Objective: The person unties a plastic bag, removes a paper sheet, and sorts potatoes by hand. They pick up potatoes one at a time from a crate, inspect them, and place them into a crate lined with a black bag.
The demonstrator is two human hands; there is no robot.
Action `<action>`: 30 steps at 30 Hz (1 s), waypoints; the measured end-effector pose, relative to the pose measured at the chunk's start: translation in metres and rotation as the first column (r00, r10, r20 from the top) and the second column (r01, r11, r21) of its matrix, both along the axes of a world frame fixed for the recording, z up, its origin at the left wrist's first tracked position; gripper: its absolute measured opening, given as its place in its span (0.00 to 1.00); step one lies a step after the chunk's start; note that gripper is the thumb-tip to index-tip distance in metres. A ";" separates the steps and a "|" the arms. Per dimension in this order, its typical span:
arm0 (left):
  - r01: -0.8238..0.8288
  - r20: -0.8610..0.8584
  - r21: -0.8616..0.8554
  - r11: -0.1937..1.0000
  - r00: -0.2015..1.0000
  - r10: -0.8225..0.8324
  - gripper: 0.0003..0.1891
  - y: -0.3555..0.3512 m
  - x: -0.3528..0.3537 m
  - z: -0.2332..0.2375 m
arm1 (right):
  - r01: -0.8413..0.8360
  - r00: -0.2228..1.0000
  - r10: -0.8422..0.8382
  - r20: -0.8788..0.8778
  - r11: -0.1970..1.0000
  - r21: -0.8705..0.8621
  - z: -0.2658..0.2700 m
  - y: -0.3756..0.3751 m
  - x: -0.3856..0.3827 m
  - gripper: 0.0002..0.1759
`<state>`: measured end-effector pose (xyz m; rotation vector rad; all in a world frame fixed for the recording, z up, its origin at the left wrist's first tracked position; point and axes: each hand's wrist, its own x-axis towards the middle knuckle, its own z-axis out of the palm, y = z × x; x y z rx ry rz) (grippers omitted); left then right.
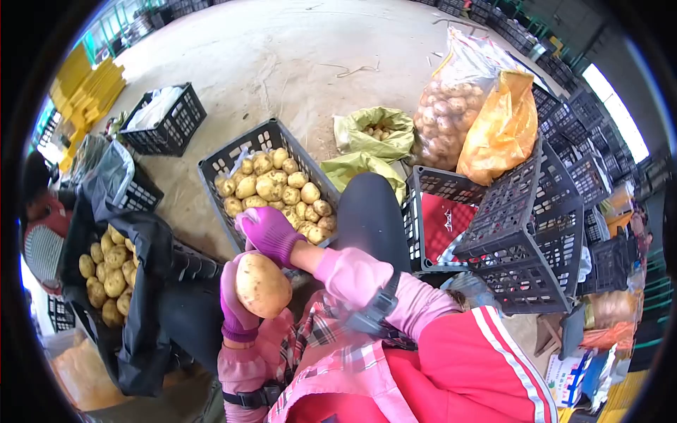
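Observation:
A large pale-yellow potato rests in my left hand, which wears a purple glove and is wrapped round it from the left. Just above that potato is my right hand, also gloved in purple, with its fingers curled inward. The back of the glove hides whatever the right fingers may hold. Beyond my hands stands a black plastic crate with many potatoes in it, some marked with soil. At my left, another crate lined with black plastic sheeting holds more potatoes.
Green woven sacks, one with potatoes, lie ahead. A clear sack of potatoes stands beside an orange bag. Black crates crowd the right. Another person's striped sleeve shows far left. A crate with white cloth stands upper left.

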<state>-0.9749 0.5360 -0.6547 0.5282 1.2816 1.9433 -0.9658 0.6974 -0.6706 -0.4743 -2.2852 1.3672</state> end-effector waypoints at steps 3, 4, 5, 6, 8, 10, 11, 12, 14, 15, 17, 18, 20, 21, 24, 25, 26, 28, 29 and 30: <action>-0.009 0.531 0.164 0.986 0.843 -0.080 0.29 0.011 0.004 0.020 | -0.093 0.995 0.079 -0.054 0.680 -0.727 0.026 -0.004 0.046 0.20; -0.024 0.537 0.137 0.990 0.842 -0.054 0.31 0.008 -0.005 0.006 | -0.130 0.985 0.041 -0.170 0.821 -0.556 0.009 -0.008 0.051 0.21; -0.048 0.540 0.105 0.993 0.841 -0.017 0.33 0.005 -0.014 -0.008 | -0.147 0.954 0.035 -0.297 0.920 -0.364 -0.004 -0.016 0.054 0.23; -0.113 0.417 0.024 0.993 0.904 0.093 0.31 0.005 -0.014 -0.016 | -0.132 0.970 0.061 -0.237 0.945 -0.298 -0.010 -0.026 0.057 0.25; -0.287 0.246 -0.044 0.957 0.925 0.288 0.30 0.005 -0.011 -0.039 | -0.111 0.991 0.086 -0.108 0.960 -0.256 -0.005 -0.036 0.065 0.30; -0.322 0.123 -0.043 0.946 0.938 0.325 0.29 0.011 -0.007 -0.028 | -0.188 0.982 0.163 -0.096 0.779 -0.598 0.005 -0.028 0.068 0.34; -0.355 0.046 -0.056 0.933 0.933 0.358 0.28 0.009 -0.007 -0.025 | -0.159 0.977 0.208 -0.055 0.527 -0.835 0.028 -0.029 0.076 0.38; -0.384 -0.031 -0.066 0.921 0.923 0.383 0.27 0.005 -0.008 -0.023 | -0.162 0.960 0.275 -0.050 0.402 -0.901 0.036 -0.031 0.080 0.42; -0.492 -0.490 -0.069 0.868 0.774 0.401 0.24 -0.004 -0.010 -0.021 | -0.216 0.945 0.320 -0.073 0.439 -0.872 0.034 -0.027 0.081 0.43; -0.533 -0.681 -0.046 0.845 0.635 0.364 0.22 -0.002 -0.010 -0.020 | -0.237 0.939 0.333 -0.080 0.461 -0.855 0.031 -0.022 0.082 0.43; -0.535 -0.602 -0.036 0.844 0.686 0.409 0.19 0.007 -0.005 -0.023 | -0.252 0.966 0.206 -0.154 0.644 -0.722 0.017 -0.002 0.077 0.42; -0.498 -0.525 -0.088 0.863 0.759 0.384 0.19 0.005 -0.006 -0.028 | -0.214 0.976 0.134 -0.169 0.707 -0.674 0.027 0.022 0.080 0.42; -0.464 -0.458 -0.173 0.869 0.819 0.346 0.16 0.006 -0.007 -0.030 | -0.143 0.976 -0.001 -0.219 0.755 -0.640 0.065 0.077 0.095 0.41; -0.446 -0.452 -0.190 0.875 0.831 0.325 0.15 0.006 -0.007 -0.030 | -0.117 0.968 -0.065 -0.244 0.742 -0.660 0.085 0.108 0.106 0.41; -0.387 -0.414 -0.270 0.882 0.873 0.257 0.14 0.009 -0.009 -0.033 | 0.202 0.934 -0.340 -0.113 0.759 -0.619 0.051 0.219 0.123 0.38; -0.351 -0.378 -0.301 0.887 0.898 0.227 0.14 0.014 -0.008 -0.032 | 0.304 0.918 -0.395 -0.029 0.751 -0.586 0.025 0.252 0.128 0.38; -0.314 -0.340 -0.332 0.889 0.919 0.197 0.14 0.020 -0.008 -0.031 | 0.403 0.905 -0.405 0.134 0.707 -0.581 -0.007 0.278 0.137 0.39; -0.249 -0.279 -0.368 0.896 0.949 0.149 0.14 0.028 -0.008 -0.038 | 0.549 0.834 -0.356 0.422 0.612 -0.569 -0.087 0.308 0.143 0.41; -0.251 -0.266 -0.440 0.862 0.953 0.142 0.14 0.033 -0.006 -0.037 | 0.603 0.786 -0.298 0.541 0.564 -0.565 -0.106 0.304 0.140 0.41; -0.250 -0.258 -0.457 0.853 0.956 0.142 0.14 0.036 -0.007 -0.039 | 0.593 0.789 -0.265 0.554 0.563 -0.575 -0.124 0.301 0.142 0.41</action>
